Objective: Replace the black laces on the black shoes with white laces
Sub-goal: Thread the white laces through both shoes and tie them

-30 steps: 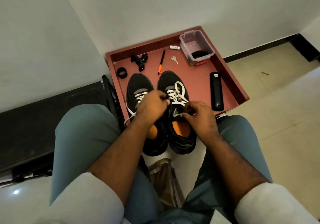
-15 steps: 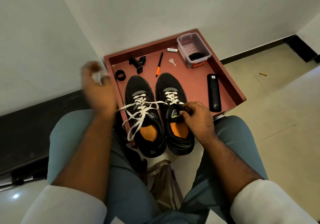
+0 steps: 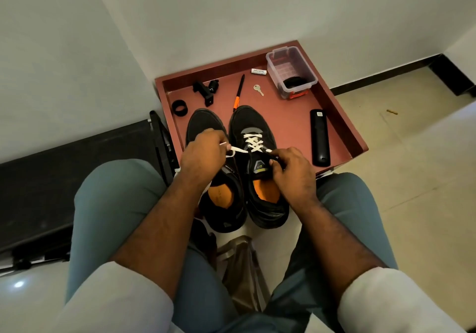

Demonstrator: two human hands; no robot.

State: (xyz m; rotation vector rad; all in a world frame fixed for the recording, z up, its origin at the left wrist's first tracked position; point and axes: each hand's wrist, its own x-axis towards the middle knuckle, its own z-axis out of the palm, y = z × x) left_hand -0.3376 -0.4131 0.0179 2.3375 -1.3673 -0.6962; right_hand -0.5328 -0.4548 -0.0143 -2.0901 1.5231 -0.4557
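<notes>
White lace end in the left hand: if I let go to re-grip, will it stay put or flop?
The white lace probably flops: it is flat and bends limply beside the left hand. It should be light, and the crossed rows on the right shoe likely anchor it.

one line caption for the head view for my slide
Left hand pinches a white lace while right hand grips the right shoe on a red tray.

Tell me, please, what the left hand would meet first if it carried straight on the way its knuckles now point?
Probably the toe of the left shoe, just beyond the left hand; farther on lies the black ring, though depth is uncertain.
</notes>
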